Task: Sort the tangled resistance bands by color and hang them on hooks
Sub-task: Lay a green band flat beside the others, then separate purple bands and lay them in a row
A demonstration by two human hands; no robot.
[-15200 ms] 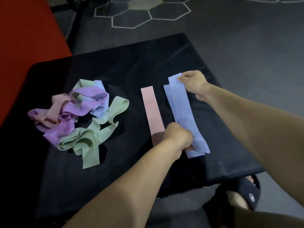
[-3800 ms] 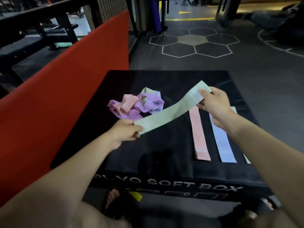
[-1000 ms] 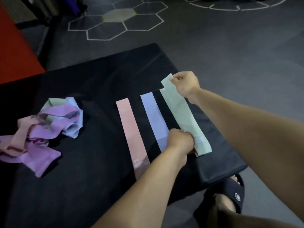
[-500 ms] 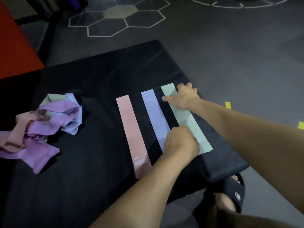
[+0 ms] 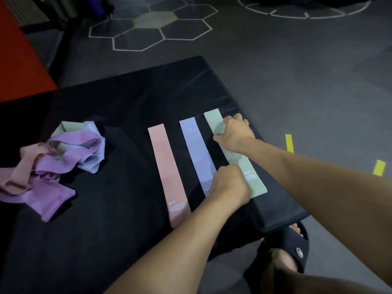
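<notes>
Three bands lie flat side by side on the black soft box point(image 5: 118, 98): a pink band point(image 5: 169, 170), a blue band point(image 5: 197, 153) and a green band point(image 5: 238, 163) nearest the right edge. My right hand point(image 5: 232, 132) presses on the far part of the green band, thumb stretched toward its left edge. My left hand point(image 5: 230, 183) rests knuckles-up on the near part of the green band, beside the blue one; its fingers are hidden underneath. A tangle point(image 5: 63, 153) of purple, pink, blue and green bands sits at the left of the box.
The box's right edge and near corner lie just past the green band. My sandalled foot point(image 5: 284, 249) stands on the grey floor below that corner. A red pad point(image 5: 19, 60) borders the far left. Yellow tape marks point(image 5: 289, 143) dot the floor at the right. No hooks are in view.
A second ago both hands pinched the green band's ends and lowered it beside the blue band. It now lies flat, with both hands resting on top of it.
</notes>
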